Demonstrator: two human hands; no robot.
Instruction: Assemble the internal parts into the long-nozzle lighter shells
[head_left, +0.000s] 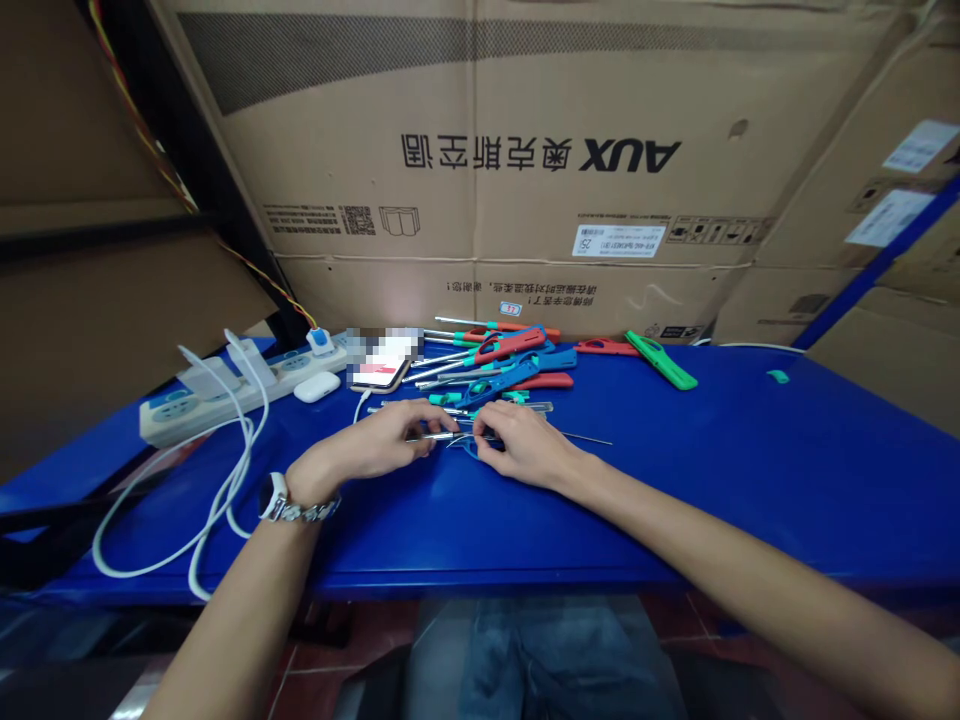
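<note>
Both my hands rest on the blue table [675, 480] near its middle. My left hand [382, 440], with a watch on the wrist, is closed in a pinch on a thin metal rod [439, 436]. My right hand [521, 445] is curled on a small blue plastic part [469, 447] at the rod's other end. A thin metal pin [589, 438] sticks out to the right from under my right hand. Just behind my fingers lies a pile of long-nosed lighters [502, 360] in blue, red and teal with metal tubes.
A green lighter [661, 360] and a red one [604, 347] lie at the back. A phone [379, 372], white earbud case [316, 386], and power strip [225, 395] with white cables [217, 480] sit left. Cardboard boxes [525, 150] wall the back. A teal piece [778, 376] lies right.
</note>
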